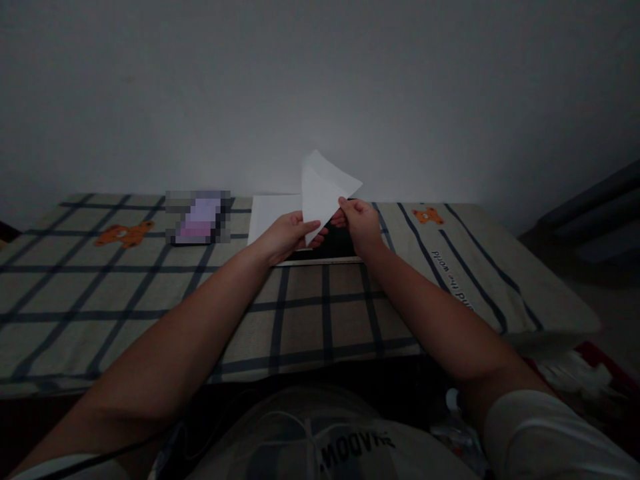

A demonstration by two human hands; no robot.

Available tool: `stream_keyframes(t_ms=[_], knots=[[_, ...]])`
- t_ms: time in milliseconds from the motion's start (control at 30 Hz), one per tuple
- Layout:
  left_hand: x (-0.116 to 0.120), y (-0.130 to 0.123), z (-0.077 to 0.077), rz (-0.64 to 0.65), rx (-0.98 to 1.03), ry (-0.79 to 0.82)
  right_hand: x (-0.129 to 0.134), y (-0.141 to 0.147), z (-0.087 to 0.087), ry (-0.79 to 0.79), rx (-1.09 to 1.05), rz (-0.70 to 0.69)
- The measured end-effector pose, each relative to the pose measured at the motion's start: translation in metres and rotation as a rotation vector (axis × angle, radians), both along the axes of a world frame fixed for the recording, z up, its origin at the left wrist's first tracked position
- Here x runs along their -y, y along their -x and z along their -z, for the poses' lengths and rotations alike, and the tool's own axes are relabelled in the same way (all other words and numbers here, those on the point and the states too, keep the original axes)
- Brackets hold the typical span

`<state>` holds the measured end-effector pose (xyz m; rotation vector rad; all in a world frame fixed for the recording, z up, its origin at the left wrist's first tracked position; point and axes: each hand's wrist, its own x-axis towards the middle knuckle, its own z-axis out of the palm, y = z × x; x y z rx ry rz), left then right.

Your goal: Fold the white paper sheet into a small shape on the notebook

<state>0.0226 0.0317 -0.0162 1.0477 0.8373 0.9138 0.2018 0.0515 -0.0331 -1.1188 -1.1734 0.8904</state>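
Observation:
Between my two hands is a folded sheet of white paper [323,190], raised above the table and slanting up to a point. My left hand [295,235] pinches its lower end, thumb on the near face. My right hand [359,219] grips the right edge between thumb and fingers. Beneath the hands lies a dark flat panel with a pale front edge [320,261]; what it is I cannot tell. A flat white sheet [267,210] lies at the panel's left, partly hidden by my left hand.
A checked tablecloth [300,320] with bear prints covers the table. A phone with a lit, blurred screen [200,217] stands or lies to the left. Behind rises a plain wall [320,80]. A clear plastic bottle [457,427] is below the table's front edge at right.

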Motion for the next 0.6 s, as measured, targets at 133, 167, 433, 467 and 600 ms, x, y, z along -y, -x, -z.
stream_keyframes(t_ms=[133, 167, 433, 467, 600], knots=[[0.002, -0.001, -0.005, 0.006, -0.035, 0.014, -0.003, -0.001, 0.004, -0.062, -0.036, 0.009], [0.003, 0.0, -0.006, 0.016, -0.037, 0.019, -0.004, -0.001, 0.006, -0.076, -0.045, 0.013], [0.0, 0.007, -0.006, 0.139, -0.049, 0.087, -0.011, -0.007, 0.011, -0.113, -0.038, 0.07], [0.0, 0.007, -0.007, 0.143, -0.053, 0.094, -0.012, -0.008, 0.011, -0.118, -0.037, 0.076], [0.003, 0.005, -0.012, 0.112, -0.015, 0.113, -0.015, -0.011, 0.013, -0.127, -0.023, 0.084]])
